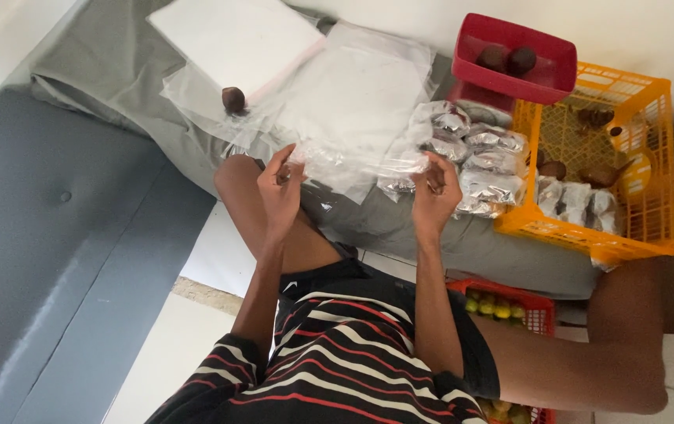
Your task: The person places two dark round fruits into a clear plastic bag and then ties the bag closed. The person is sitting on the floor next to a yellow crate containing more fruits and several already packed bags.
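My left hand (280, 184) and my right hand (434, 191) each pinch one end of a clear plastic bag (357, 161), which is stretched flat between them above my knee. Just beyond the bag lies a stack of more clear plastic bags (353, 90) on a grey cloth (109, 71). A single dark brown round fruit (233, 99) rests on the plastic at the left. To the right of my right hand sit several filled, sealed clear packets (482, 157).
An orange plastic crate (608, 177) at the right holds more packets and brown fruits. A red tray (517, 59) with two brown fruits stands behind it. A red basket (510, 308) of small yellow-green fruits sits by my leg. A grey padded mat (54, 251) is on the left.
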